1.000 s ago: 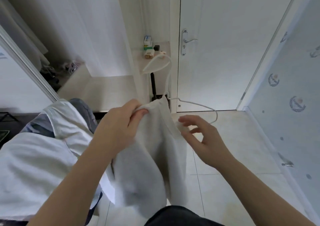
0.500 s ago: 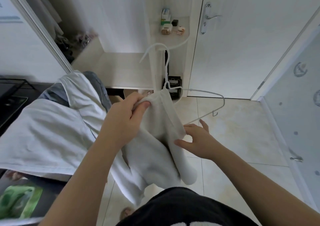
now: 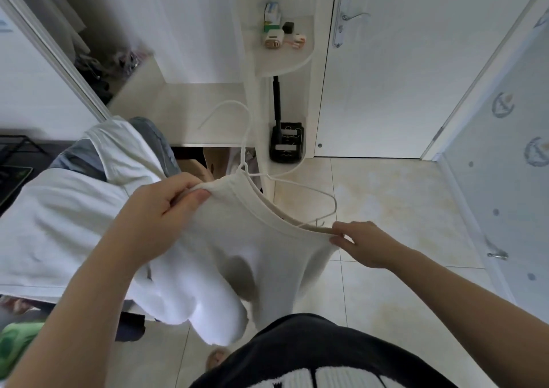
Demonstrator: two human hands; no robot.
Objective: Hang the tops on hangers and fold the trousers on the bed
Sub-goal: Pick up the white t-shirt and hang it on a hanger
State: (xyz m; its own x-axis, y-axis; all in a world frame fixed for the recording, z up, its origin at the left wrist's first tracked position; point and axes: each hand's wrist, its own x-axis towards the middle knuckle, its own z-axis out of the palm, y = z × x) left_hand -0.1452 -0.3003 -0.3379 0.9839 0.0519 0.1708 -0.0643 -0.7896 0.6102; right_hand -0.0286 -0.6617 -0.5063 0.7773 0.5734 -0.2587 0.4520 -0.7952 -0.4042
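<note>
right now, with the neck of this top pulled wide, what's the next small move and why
Probably draw the right hand outward and up so the neckline of the white top slips over the free arm of the hanger. That arm lies bare outside the stretched opening, while the left hand pinches the other shoulder.

The left hand (image 3: 160, 212) pinches one end of a white top's (image 3: 252, 254) neckline between thumb and fingers, and the right hand (image 3: 362, 243) pinches the other end, stretching the opening wide. A white hanger (image 3: 323, 194) pokes up out of the neck; its hook curves above and one arm shows just beyond the hem. White and grey clothes (image 3: 59, 209) lie piled at the left. Beyond are a corner shelf (image 3: 285, 63) with small items, a white door (image 3: 416, 75) and a tiled floor (image 3: 386, 203).
</note>
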